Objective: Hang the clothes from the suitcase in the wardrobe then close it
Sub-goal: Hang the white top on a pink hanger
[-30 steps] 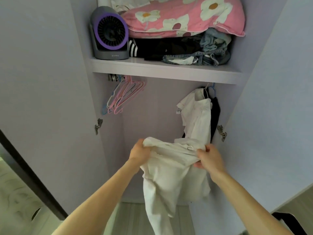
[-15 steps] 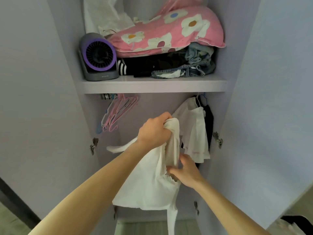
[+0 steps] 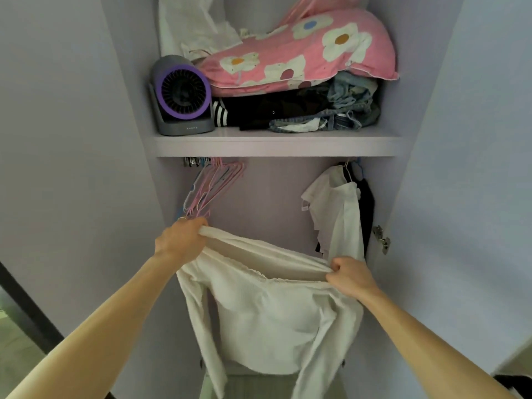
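A cream long-sleeved top (image 3: 267,315) hangs spread out between my two hands in front of the open wardrobe. My left hand (image 3: 180,237) grips its neckline at the left end, just below a bunch of pink hangers (image 3: 214,184) on the rail. My right hand (image 3: 349,276) pinches the neckline at the right end. The sleeves dangle down on both sides. On the right of the rail hang a white shirt (image 3: 335,214) and a dark garment (image 3: 367,214). The suitcase is out of view.
The shelf (image 3: 276,145) above the rail holds a grey and purple fan (image 3: 182,96), folded dark clothes and jeans (image 3: 345,110), and a pink flowered pillow (image 3: 302,53). Both lilac doors stand open at left (image 3: 72,168) and right (image 3: 466,182). A hinge (image 3: 381,240) sticks out at right.
My hands have pulled apart, so the bunched top is now stretched wide by its neckline. The left hand moved left toward the hangers, the right hand moved right.
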Action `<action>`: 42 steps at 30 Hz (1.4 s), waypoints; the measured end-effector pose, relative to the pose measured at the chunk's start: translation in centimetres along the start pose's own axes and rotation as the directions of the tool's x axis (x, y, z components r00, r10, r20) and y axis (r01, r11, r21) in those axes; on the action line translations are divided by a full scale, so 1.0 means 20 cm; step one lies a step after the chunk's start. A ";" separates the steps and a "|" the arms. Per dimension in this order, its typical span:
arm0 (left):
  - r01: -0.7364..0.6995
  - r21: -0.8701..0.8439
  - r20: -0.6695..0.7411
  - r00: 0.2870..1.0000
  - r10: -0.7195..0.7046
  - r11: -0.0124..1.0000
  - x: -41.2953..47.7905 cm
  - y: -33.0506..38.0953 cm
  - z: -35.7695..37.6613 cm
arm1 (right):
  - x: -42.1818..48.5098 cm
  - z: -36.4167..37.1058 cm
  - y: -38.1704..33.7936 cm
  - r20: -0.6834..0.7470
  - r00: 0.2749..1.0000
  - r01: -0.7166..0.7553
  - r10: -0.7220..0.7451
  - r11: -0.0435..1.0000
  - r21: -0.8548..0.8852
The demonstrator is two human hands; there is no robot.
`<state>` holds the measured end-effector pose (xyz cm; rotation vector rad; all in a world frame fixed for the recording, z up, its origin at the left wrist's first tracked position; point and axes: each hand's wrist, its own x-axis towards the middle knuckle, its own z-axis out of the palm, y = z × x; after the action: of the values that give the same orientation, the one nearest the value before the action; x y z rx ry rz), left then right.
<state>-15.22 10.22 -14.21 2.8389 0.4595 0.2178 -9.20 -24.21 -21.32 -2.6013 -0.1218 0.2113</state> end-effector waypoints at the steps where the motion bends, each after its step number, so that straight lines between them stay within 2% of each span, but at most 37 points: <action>1: 0.017 -0.008 0.008 1.000 -0.017 1.000 0.00 0.00 0.00 | 0.00 -0.02 -0.02 -0.041 0.999 0.029 -0.029 1.000 0.000; 5: 0.054 -0.109 0.017 0.998 -0.052 0.993 0.01 0.04 0.00 | 0.01 -0.01 -0.07 -0.116 0.991 0.071 -0.072 0.997 -0.019; 11: 0.041 -0.276 0.182 0.983 0.010 0.960 0.03 0.04 -0.01 | 0.01 -0.07 -0.06 0.007 0.999 0.042 -0.042 0.994 0.099; 13: 0.068 -0.312 0.188 0.982 -0.008 0.948 0.04 0.01 0.00 | 0.00 -0.11 -0.04 -0.093 0.995 0.041 -0.036 0.998 0.048; 15: 0.087 -0.317 0.170 0.985 -0.034 0.944 0.04 -0.02 0.00 | 0.00 -0.14 0.01 -0.274 0.961 0.016 -0.028 0.999 -0.047; 17: 0.093 -0.251 0.127 0.990 -0.063 0.963 0.02 -0.02 0.01 | 0.00 -0.16 0.05 -0.407 0.913 -0.012 -0.023 0.997 -0.083; 18: 0.087 -0.184 0.099 0.993 -0.070 0.979 0.00 -0.02 0.01 | 0.01 -0.16 0.07 -0.416 0.909 -0.030 -0.005 0.997 -0.078; 20: 0.060 -0.025 0.096 0.994 -0.057 0.998 -0.02 -0.02 0.00 | -0.01 -0.18 0.07 -0.347 0.936 -0.087 0.057 0.994 -0.071; 21: 0.040 0.036 0.148 0.988 -0.045 0.999 -0.03 -0.02 0.00 | -0.01 -0.19 0.06 -0.304 0.949 -0.110 0.079 0.990 -0.086; 22: 0.031 0.024 0.219 0.975 -0.035 0.999 -0.02 -0.04 0.01 | -0.02 -0.20 0.06 -0.265 0.961 -0.106 0.077 0.990 -0.096; 24: 0.069 -0.183 0.319 0.948 -0.007 0.981 -0.02 -0.07 0.04 | -0.01 -0.20 0.06 -0.147 0.988 -0.041 0.039 0.999 -0.017; 26: 0.214 -0.463 0.324 0.944 -0.061 0.860 -0.06 -0.06 0.03 | -0.05 -0.20 0.05 0.026 0.999 -0.033 0.028 0.980 0.195; 28: 0.373 -0.728 0.367 0.921 -0.132 0.575 -0.08 -0.05 0.04 | -0.09 -0.19 0.02 0.111 0.994 -0.054 0.012 0.921 0.387; 30: 0.417 -0.841 0.396 0.908 -0.134 0.345 -0.12 -0.03 0.02 | -0.13 -0.18 -0.02 0.163 0.986 -0.088 -0.017 0.785 0.614; 32: 0.414 -0.874 0.398 0.910 -0.114 0.255 -0.13 -0.01 -0.01 | -0.14 -0.18 -0.05 0.277 0.958 -0.182 -0.070 0.596 0.782; 33: 0.407 -0.879 0.399 0.913 -0.085 0.247 -0.13 -0.01 -0.03 | -0.15 -0.19 -0.06 0.322 0.940 -0.212 -0.115 0.544 0.812; 35: 0.390 -0.883 0.405 0.914 0.002 0.260 -0.12 0.00 -0.05 | -0.16 -0.22 -0.12 0.370 0.908 -0.233 -0.196 0.498 0.835; 36: 0.380 -0.876 0.411 0.911 0.045 0.298 -0.12 0.00 -0.05 | -0.16 -0.22 -0.14 0.377 0.898 -0.231 -0.226 0.486 0.843; 38: 0.282 -0.852 0.366 0.923 0.117 0.440 -0.12 0.02 -0.04 | -0.16 -0.21 -0.20 0.362 0.894 -0.185 -0.265 0.518 0.835; 40: 0.119 -0.787 0.282 0.942 0.182 0.605 -0.14 0.07 -0.03 | -0.17 -0.19 -0.27 0.297 0.909 -0.072 -0.292 0.591 0.804; 42: 0.001 -0.713 0.256 0.932 0.258 0.701 -0.17 0.15 -0.03 | -0.17 -0.16 -0.35 0.245 0.904 0.056 -0.350 0.664 0.745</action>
<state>-17.73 6.39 -13.12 2.0716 0.0567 -0.0714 -12.37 -20.21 -14.65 -1.6963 -0.3866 0.5480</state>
